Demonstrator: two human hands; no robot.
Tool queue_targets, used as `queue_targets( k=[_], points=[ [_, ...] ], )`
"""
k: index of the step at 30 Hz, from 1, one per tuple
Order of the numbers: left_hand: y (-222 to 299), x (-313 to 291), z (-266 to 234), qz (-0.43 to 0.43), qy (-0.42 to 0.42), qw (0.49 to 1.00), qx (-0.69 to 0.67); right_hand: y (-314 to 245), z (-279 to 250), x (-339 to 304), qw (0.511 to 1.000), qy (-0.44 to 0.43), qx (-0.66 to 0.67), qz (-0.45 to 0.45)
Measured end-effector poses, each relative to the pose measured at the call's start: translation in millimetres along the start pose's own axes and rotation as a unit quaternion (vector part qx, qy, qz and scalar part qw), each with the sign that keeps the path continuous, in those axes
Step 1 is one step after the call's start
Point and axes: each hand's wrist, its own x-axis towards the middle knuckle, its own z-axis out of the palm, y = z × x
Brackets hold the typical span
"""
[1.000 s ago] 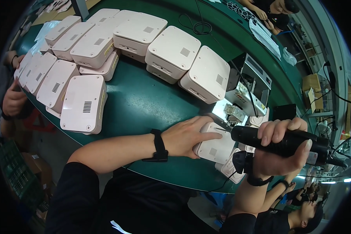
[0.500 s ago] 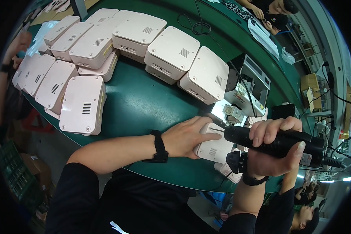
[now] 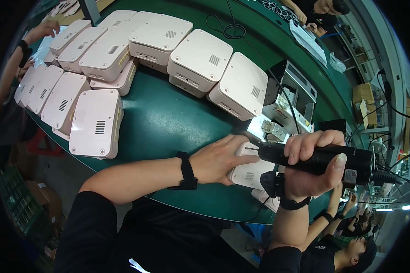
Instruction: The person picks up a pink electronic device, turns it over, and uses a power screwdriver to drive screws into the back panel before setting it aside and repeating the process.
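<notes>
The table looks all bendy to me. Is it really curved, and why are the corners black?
Head view: the fisheye lens bends the green table's edge and leaves a black rim; a bright light glares at the lower right; the boxes and the black screwdriver look sharp.

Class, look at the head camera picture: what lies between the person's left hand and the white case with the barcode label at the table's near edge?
Only bare green table separates the left hand from the labelled white case in the head view.
</notes>
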Motion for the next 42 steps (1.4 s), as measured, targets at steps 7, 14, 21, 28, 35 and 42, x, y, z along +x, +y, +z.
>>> queue_targets(
  k=[7, 14, 21, 28, 35, 42],
  points=[
    [-2.5, -2.1, -1.8, 0.010, 0.009, 1.000, -0.016, 3.0, -1.1, -3.4, 1.000, -0.022, -0.010, -0.002],
    [-6.2, -24.3, -27.8, -0.029, 0.004, 0.999, 0.025, -29.3, -22.5, 9.2, 0.996, 0.058, -0.017, -0.064],
    [-4.6, -23.2, -31.7, -0.058, -0.003, 0.998, 0.034, -21.6, -34.2, 15.9, 0.997, 0.072, -0.019, -0.004],
    [-7.9, -21.6, -30.6, -0.037, 0.021, 0.998, 0.040, -53.1, -37.9, -37.8, 0.997, 0.065, -0.009, 0.034],
    [-8.8, -22.0, -26.3, -0.033, 0.027, 0.998, 0.048, -47.5, -34.0, -65.6, 0.992, 0.113, -0.049, 0.022],
    [-10.1, -18.7, -26.2, -0.025, 0.029, 0.998, 0.042, -28.5, -38.6, -68.4, 0.994, 0.095, -0.058, 0.006]
  ],
)
